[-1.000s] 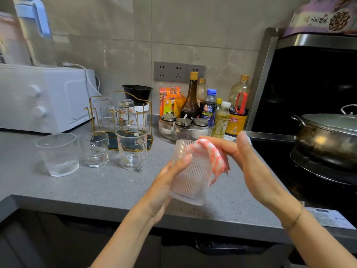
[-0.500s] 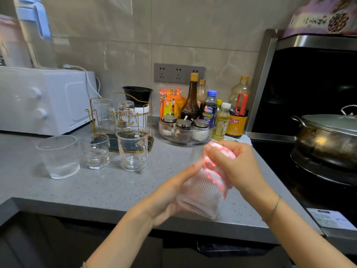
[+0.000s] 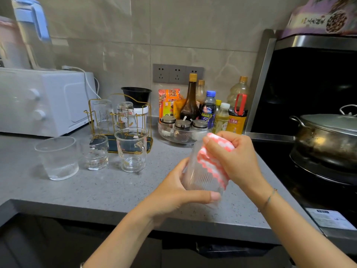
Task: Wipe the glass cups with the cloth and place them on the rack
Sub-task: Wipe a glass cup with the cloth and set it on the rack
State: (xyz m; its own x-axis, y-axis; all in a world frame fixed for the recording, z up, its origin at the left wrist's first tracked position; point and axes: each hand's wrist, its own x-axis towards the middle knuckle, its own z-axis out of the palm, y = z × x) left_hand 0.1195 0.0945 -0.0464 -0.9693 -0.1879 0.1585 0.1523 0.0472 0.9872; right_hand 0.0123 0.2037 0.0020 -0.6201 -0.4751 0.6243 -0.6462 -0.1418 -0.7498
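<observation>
My left hand (image 3: 177, 192) grips a ribbed glass cup (image 3: 201, 176) from below, tilted over the counter's front. My right hand (image 3: 233, 157) presses a pink-and-white cloth (image 3: 214, 163) against the cup's upper side and rim. Three more glass cups stand on the counter to the left: a wide tumbler (image 3: 58, 157), a small printed glass (image 3: 96, 151) and a handled mug (image 3: 132, 149). Behind them is a gold wire rack (image 3: 92, 113) holding two upturned glasses (image 3: 114, 115).
A white microwave (image 3: 42, 101) sits at the back left. Sauce bottles (image 3: 208, 107) and a spice-jar tray (image 3: 181, 130) line the wall. To the right is a black stove with a lidded pot (image 3: 328, 136). The grey counter (image 3: 108, 190) edge runs below my hands.
My right hand has closed the cloth over the cup's rim and slid it down the side. The cup has tilted and dropped lower, and my left hand has shifted under it.
</observation>
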